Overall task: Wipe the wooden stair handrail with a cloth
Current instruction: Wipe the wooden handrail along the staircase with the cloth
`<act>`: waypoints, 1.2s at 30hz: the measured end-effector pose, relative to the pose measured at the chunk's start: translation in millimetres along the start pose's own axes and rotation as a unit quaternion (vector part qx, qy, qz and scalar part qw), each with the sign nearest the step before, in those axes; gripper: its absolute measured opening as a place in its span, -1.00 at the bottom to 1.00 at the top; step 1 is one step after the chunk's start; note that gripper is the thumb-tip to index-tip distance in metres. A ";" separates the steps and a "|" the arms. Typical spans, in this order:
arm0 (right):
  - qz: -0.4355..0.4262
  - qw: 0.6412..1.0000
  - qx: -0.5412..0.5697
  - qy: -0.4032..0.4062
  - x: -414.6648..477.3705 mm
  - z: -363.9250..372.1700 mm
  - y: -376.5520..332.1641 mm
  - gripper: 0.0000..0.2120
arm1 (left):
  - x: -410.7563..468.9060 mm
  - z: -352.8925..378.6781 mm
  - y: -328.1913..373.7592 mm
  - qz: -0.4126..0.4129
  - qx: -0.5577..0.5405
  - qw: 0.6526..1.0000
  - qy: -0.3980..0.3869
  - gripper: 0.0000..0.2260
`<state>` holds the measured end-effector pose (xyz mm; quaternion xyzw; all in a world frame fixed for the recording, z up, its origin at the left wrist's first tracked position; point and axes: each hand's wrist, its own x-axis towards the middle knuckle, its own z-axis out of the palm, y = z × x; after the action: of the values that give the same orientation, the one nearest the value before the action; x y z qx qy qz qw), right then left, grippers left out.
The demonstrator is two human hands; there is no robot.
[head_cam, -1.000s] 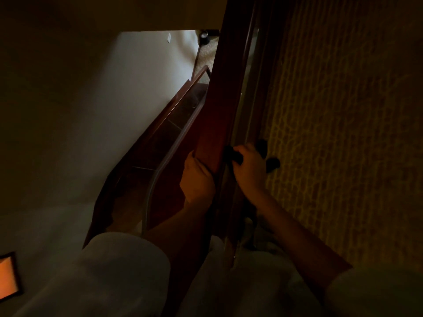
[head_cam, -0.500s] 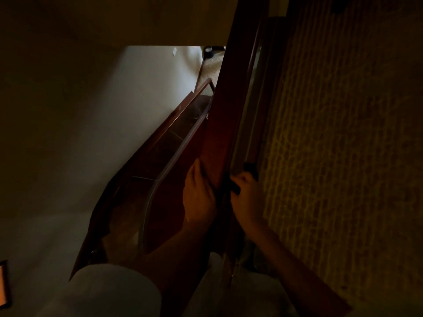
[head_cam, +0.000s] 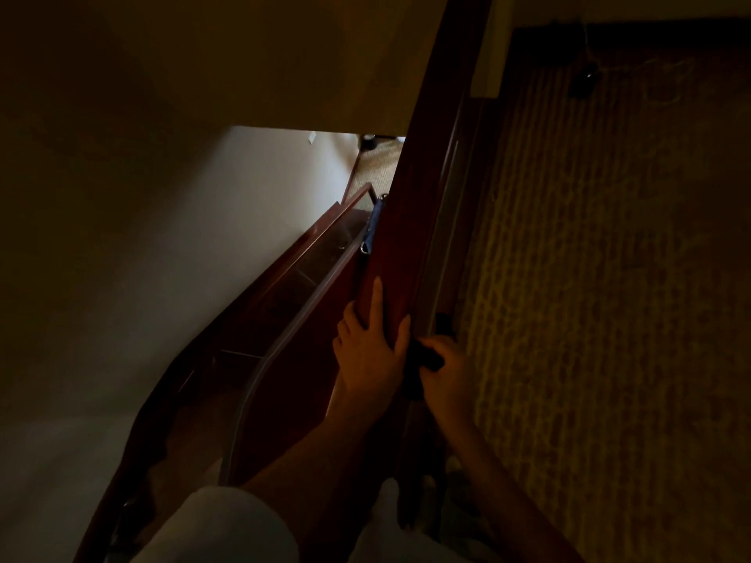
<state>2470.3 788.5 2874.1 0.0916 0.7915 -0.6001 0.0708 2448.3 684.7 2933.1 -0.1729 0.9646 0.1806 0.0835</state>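
The scene is dim. A dark red wooden handrail (head_cam: pixel 410 221) runs from the top middle down toward me. My left hand (head_cam: pixel 367 351) lies on the rail's left side, one finger stretched straight up along the wood and the thumb over the top. My right hand (head_cam: pixel 445 371) is at the rail's right side, its fingers curled round a dark cloth (head_cam: pixel 426 357) pressed against the wood. Most of the cloth is hidden by my hand and the shadow.
A carpeted landing (head_cam: pixel 609 298) fills the right. Left of the rail the stairwell drops to a lower flight with a second wooden rail (head_cam: pixel 309 253) and a pale wall (head_cam: pixel 244 221). Something blue (head_cam: pixel 376 221) hangs at the rail further along.
The view has tilted up, so both hands sit lower in the picture. My left hand has loosened from a grip to a straighter finger on the rail. The right hand keeps the cloth.
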 end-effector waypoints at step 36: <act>-0.058 0.987 0.120 0.092 134.9 -10.5 -80.7 -0.68 | -1.3 -5.3 -0.8 -0.003 -0.034 0.999 0.039 -0.50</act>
<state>2320.5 785.5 2922.6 0.1086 0.7207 -0.6830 -0.0489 2449.3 682.4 2938.0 -0.1855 0.9600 0.2056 0.0406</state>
